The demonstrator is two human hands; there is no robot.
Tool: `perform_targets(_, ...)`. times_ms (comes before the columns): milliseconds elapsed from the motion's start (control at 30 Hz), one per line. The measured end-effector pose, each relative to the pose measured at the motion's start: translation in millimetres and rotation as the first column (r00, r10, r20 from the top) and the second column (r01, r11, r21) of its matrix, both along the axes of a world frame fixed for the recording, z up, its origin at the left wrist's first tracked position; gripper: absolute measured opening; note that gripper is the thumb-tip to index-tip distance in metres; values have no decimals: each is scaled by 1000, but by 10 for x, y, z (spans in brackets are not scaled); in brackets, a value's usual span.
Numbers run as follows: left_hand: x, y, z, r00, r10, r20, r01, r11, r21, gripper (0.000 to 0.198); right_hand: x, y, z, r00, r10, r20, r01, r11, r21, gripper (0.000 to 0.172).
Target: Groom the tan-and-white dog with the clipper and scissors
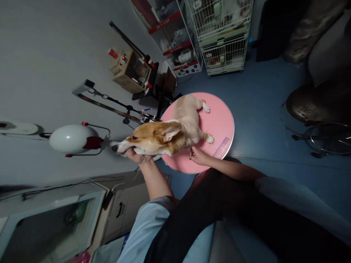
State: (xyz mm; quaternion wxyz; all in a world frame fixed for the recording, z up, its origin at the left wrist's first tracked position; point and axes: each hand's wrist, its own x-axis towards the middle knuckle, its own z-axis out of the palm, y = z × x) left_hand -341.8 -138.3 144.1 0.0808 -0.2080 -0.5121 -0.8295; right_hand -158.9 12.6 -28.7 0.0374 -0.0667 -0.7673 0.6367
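A tan and white dog lies on a round pink table, its head turned to the left past the table's edge. My left hand cups the dog's chin and muzzle from below. My right hand rests on the pink table by the dog's chest and front paw, its fingers closed on a pair of metal scissors; only the finger rings show, the blades are hidden against the fur.
A white dryer head on a stand hangs left of the dog. A grooming arm rises behind the table. Wire cages and shelves stand at the back. A dark stool is right, a cabinet lower left.
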Motion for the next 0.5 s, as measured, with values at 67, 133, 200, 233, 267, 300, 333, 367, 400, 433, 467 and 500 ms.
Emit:
perform_targets(67, -1, -1, -1, 1000, -7, -4, 7, 1000, -18, 38, 6, -9, 9, 999, 17, -42, -17, 1000, 10, 43)
perform_targets(133, 0, 6, 3, 1000, -10, -8, 10, 999, -51, 37, -2, -9, 49, 998, 25, -62, -22, 999, 41, 46)
perform_targets(200, 6, 23, 13, 1000, -4, -12, 3, 998, -60, 37, -6, 1, 106, 1000, 24, -18, -22, 996, 85, 38)
perform_targets(233, 11, 33, 19, 1000, 1, -14, -2, 999, -49, 37, -1, 9, 133, 1000, 24, 19, -26, 994, 102, 33)
perform_targets(267, 18, 44, 26, 1000, 1, -15, -2, 999, -33, 36, 8, 16, 158, 998, 27, 55, -33, 993, 112, 30)
perform_targets(300, 25, 54, 32, 1000, 2, -19, -2, 1000, -16, 35, 19, 22, 178, 996, 36, 78, -44, 993, 112, 29)
perform_targets(333, 31, 61, 35, 1000, 0, -25, 0, 1000, -7, 35, 29, 26, 195, 996, 46, 80, -54, 993, 105, 30)
perform_targets(367, 36, 66, 37, 1000, -4, -29, 4, 1000, -7, 35, 34, 29, 209, 997, 51, 63, -57, 994, 94, 34)
perform_targets(400, 39, 68, 36, 999, -8, -32, 7, 1000, -13, 35, 34, 31, 218, 998, 51, 36, -54, 995, 85, 38)
perform_targets(433, 39, 68, 33, 999, -5, -32, 5, 1000, -18, 36, 28, 33, 223, 999, 44, 13, -45, 996, 77, 43)
perform_targets(467, 38, 68, 30, 1000, -1, -22, 1, 1000, -21, 37, 19, 35, 222, 999, 33, 2, -33, 997, 65, 45)
perform_targets(500, 36, 68, 28, 1000, 5, -6, -5, 1000, -18, 38, 10, 38, 214, 1000, 23, 3, -23, 999, 50, 44)
